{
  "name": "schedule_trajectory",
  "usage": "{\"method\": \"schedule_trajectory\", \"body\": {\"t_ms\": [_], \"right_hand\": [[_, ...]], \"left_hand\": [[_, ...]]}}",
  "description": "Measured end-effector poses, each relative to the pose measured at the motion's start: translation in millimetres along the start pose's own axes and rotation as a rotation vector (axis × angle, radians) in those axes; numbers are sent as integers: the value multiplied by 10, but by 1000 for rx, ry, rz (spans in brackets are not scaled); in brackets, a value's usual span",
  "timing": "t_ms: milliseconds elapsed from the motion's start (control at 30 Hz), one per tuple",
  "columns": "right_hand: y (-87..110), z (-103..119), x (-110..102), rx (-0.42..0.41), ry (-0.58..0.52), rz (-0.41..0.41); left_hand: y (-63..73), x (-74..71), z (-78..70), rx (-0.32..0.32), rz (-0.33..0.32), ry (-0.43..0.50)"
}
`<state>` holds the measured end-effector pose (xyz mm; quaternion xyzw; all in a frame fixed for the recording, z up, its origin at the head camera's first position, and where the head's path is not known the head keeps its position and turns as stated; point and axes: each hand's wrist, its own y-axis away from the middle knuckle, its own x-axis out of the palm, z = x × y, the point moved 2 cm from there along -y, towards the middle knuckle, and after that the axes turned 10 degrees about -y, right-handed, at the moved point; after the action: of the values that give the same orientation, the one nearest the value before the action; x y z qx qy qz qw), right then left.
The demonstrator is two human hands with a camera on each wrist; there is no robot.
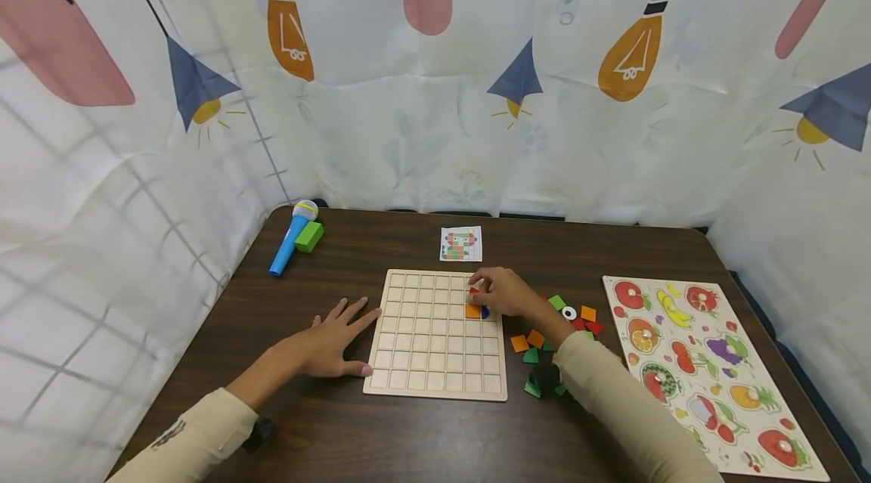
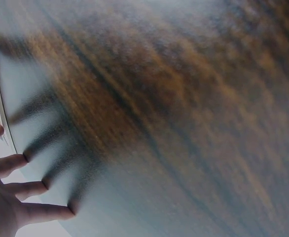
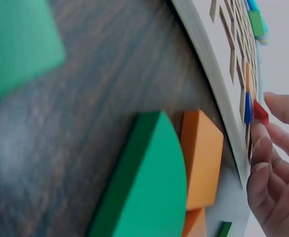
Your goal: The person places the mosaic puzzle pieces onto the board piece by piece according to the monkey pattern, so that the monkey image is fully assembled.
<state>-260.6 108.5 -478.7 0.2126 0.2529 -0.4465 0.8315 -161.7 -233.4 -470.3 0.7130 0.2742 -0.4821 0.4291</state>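
Observation:
A pale wooden grid board (image 1: 429, 347) lies on the table. My left hand (image 1: 333, 343) is spread beside it, thumb and index fingertip at its left edge; in the left wrist view its fingers (image 2: 33, 187) reach out straight over the table. Over the board's upper right, my right hand (image 1: 503, 292) pinches a small red piece (image 3: 260, 112) between thumb and fingers. Right by these fingertips, an orange square (image 1: 472, 311) and a blue piece (image 1: 485, 312) sit in the grid, partly covered by the hand in the head view.
Loose green, orange and red pieces (image 1: 520, 344) and a white ring (image 1: 568, 313) lie right of the board, partly under my right forearm. Farther right is a fruit-picture board (image 1: 731, 392). A printed pattern card (image 1: 460, 244) lies behind; a blue microphone (image 1: 289, 241) and green block (image 1: 309, 237) lie back left.

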Motion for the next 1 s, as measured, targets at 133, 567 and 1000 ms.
{"method": "schedule_trajectory", "body": {"t_ms": [133, 567, 1000], "right_hand": [[28, -3, -34, 34, 2, 13], [36, 18, -51, 47, 52, 18], [16, -27, -82, 50, 73, 22]], "left_hand": [[8, -9, -9, 2, 5, 6], [28, -17, -13, 15, -5, 19], [17, -18, -13, 18, 1, 15]]}}
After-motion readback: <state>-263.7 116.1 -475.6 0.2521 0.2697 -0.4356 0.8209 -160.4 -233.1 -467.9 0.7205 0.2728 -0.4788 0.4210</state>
